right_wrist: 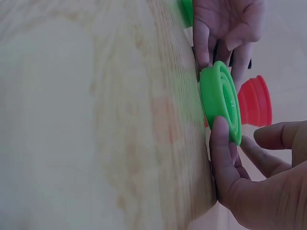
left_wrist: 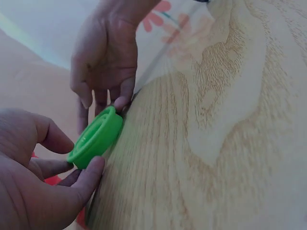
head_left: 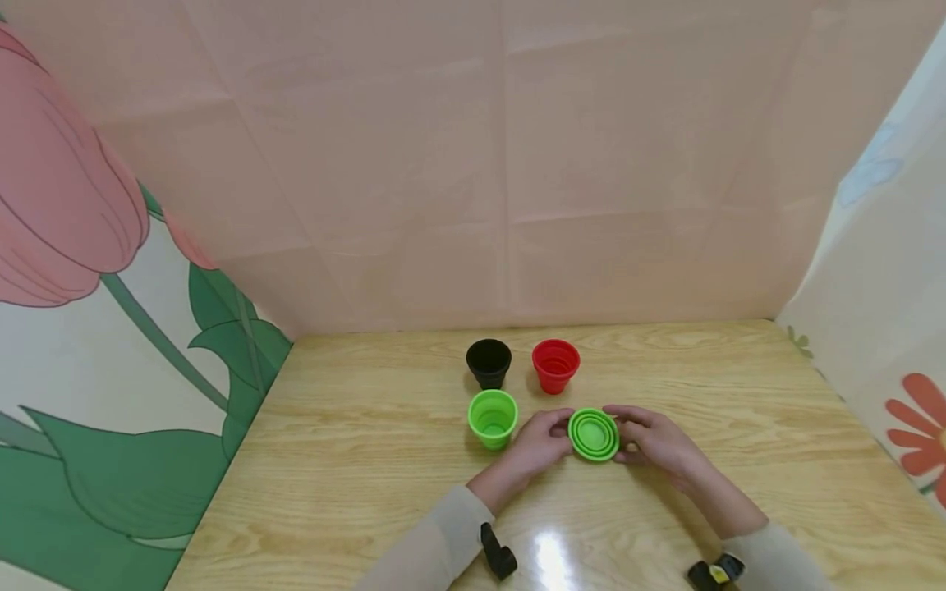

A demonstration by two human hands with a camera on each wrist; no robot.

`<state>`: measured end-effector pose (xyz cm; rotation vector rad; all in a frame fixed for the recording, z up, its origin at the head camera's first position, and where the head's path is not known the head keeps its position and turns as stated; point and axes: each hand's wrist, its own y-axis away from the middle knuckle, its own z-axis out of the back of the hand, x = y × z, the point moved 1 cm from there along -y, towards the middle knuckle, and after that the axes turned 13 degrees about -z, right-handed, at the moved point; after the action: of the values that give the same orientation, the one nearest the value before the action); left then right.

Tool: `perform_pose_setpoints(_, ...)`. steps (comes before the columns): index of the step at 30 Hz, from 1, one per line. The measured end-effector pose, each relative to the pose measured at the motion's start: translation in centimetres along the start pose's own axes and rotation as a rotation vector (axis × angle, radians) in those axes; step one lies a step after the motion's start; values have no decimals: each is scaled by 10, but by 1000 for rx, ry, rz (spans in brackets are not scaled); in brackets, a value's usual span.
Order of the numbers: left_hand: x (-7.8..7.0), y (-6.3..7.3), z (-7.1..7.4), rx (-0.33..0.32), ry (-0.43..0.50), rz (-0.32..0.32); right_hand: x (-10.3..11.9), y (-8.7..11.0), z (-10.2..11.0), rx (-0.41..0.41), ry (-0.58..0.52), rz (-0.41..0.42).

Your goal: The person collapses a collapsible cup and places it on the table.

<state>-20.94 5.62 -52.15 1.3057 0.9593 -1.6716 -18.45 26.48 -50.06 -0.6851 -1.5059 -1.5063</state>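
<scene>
A green collapsible cup (head_left: pixel 594 435), folded flat into concentric rings, sits low at the tabletop between both hands. My left hand (head_left: pixel 543 441) holds its left edge, with fingertips against the rim in the left wrist view, where the flattened cup (left_wrist: pixel 98 134) appears tilted by the camera angle. From the opposite side my right hand (head_left: pixel 658 441) grips the edge. In the right wrist view, one digit of that hand (right_wrist: pixel 268 187) lies along the side of the folded cup (right_wrist: pixel 218 98) and another reaches its rim. Whether its underside touches the table is hidden.
An expanded green cup (head_left: pixel 493 419) stands just left of my left hand. Behind are a black cup (head_left: pixel 489 365) and a red cup (head_left: pixel 556 367), both expanded with mouths up. The wooden table (head_left: pixel 355 460) meets a pinkish sheet (head_left: pixel 414 205) at its back edge.
</scene>
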Motion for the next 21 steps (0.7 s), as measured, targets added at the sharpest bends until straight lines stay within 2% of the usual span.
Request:
perform_pose_setpoints(2,-2,0,0,8,-59,-15,1,1,0,-5,1,-9)
perform_pose_setpoints(7,-4,4,0,-1,-84,-10,2,4,0,-30,2,-4)
perform_pose_setpoints(10,-8,8,2,12,-149,-22,5,6,1,-42,-2,12)
perform_pose_setpoints(15,-23,21,9,67,-272,-46,10,12,2,-63,15,51)
perform_pose_setpoints(21,-45,41,21,119,-268,-139,17,19,-1,-88,69,103)
